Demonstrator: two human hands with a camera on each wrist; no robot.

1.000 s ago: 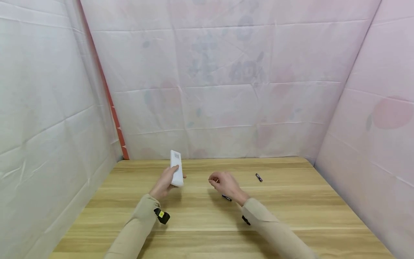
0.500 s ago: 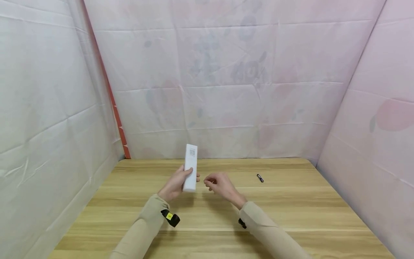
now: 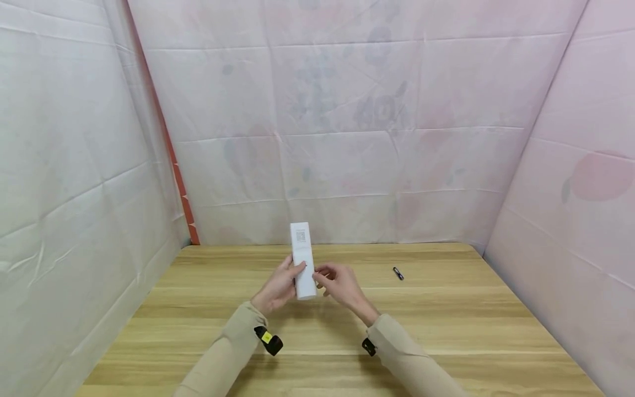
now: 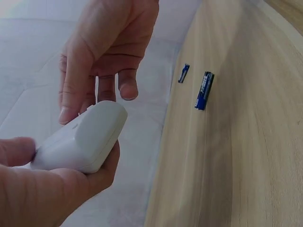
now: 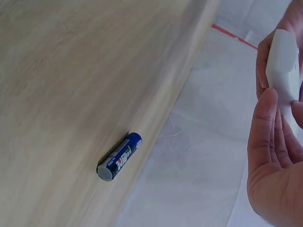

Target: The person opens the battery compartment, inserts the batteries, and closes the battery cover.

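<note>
My left hand [image 3: 280, 288] grips a long white remote control [image 3: 301, 242], its thumb lying across the face that bears a square printed code. In the left wrist view the remote's rounded end [image 4: 102, 130] points toward the camera. My right hand [image 3: 342, 284] meets the remote's right edge, thumb on the near face and fingertips at the side. From the right wrist, that hand [image 5: 270, 175] has a finger and thumb on either side of the white body [image 5: 282, 61]. Part of the right fingers is hidden behind the remote.
A blue and black battery [image 3: 398, 273] lies on the wooden table [image 3: 446, 309], right of the hands. The left wrist view shows two batteries, one nearer [image 4: 204, 91] and one smaller and farther [image 4: 183, 73]. Pale cloth walls [image 3: 347, 165] enclose the table's back and sides.
My left hand has brought the remote rightward and turned its coded face toward the head camera. My right hand, earlier apart from it, has come to its edge.
</note>
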